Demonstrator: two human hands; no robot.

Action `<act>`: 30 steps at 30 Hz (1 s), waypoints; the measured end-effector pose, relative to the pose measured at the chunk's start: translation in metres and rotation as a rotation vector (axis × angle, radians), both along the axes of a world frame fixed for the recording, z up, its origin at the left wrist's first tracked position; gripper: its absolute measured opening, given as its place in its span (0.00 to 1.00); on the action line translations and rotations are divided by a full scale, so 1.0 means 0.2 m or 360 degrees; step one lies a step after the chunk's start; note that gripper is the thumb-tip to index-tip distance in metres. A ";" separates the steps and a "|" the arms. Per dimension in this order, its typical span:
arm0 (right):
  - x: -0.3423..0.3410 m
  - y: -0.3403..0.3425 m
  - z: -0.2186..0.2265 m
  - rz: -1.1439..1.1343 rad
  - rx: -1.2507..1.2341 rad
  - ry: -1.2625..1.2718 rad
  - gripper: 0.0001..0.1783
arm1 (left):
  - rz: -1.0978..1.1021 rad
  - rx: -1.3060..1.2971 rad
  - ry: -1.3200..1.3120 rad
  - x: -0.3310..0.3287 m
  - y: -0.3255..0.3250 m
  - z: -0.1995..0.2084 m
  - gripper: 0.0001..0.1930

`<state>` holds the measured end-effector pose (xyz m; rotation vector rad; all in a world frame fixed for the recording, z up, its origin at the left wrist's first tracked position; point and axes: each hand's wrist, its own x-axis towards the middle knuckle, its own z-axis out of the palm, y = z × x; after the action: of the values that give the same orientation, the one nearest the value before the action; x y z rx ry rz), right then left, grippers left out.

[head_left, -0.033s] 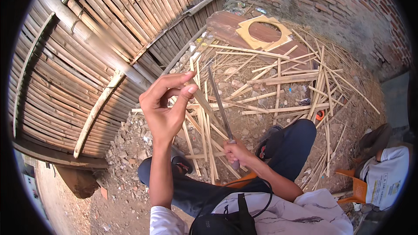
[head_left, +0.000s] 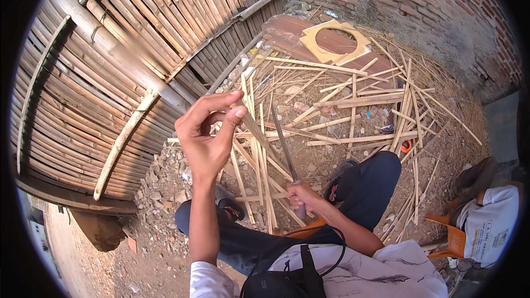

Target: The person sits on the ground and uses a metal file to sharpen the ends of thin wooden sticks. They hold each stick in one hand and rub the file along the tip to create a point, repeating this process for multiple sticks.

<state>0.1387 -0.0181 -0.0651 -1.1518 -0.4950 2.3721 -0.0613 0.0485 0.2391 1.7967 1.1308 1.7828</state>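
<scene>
My left hand (head_left: 205,132) is raised, pinching the upper end of a bamboo strip (head_left: 258,134) between thumb and forefinger. The strip slants down to the right, toward the knife. My right hand (head_left: 303,194) is low in front of my lap, wrapped round the handle of a long, narrow knife (head_left: 284,142). Its dark blade points up and away from me, just right of the strip. Whether blade and strip touch, I cannot tell. Below and beyond my hands, several pale split bamboo strips (head_left: 353,101) lie crisscrossed on the ground.
A bamboo-slat wall (head_left: 118,77) rises on the left, a brick wall (head_left: 419,27) at the back right. A yellowish board with a round hole (head_left: 361,49) lies on a brown panel (head_left: 279,28). At right, a white shirt (head_left: 486,226) hangs over an orange chair (head_left: 454,241).
The knife and my right hand have shifted slightly toward me and to the right, so the blade's tip is lower. My left hand has moved a touch leftward with the bamboo strip.
</scene>
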 end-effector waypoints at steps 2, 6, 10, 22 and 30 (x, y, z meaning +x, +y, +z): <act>0.06 -0.02 -0.17 0.0030 -0.0166 -0.0030 0.12 | 0.0072 -0.0010 0.0010 -0.05 -0.01 -0.02 0.10; 0.03 0.00 -0.24 -0.0037 -0.0246 -0.0041 0.12 | 0.0047 -0.0035 -0.0062 -0.07 0.01 -0.03 0.10; -0.01 -0.03 -0.09 -0.0030 0.0002 -0.0068 0.10 | -0.0107 0.0225 -0.0068 -0.13 0.10 -0.16 0.07; -0.06 -0.09 -0.14 -0.0136 0.0177 -0.0273 0.10 | -0.0257 -0.0039 -0.0882 0.07 0.13 -0.07 0.21; -0.13 -0.02 -0.05 -0.0401 0.0377 -0.0341 0.12 | -0.0261 -0.0085 -0.0854 0.09 0.21 -0.05 0.22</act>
<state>0.1121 -0.0228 -0.0749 -1.2800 -0.6423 1.9309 -0.0430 0.0904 0.2290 1.2228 0.7812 1.9438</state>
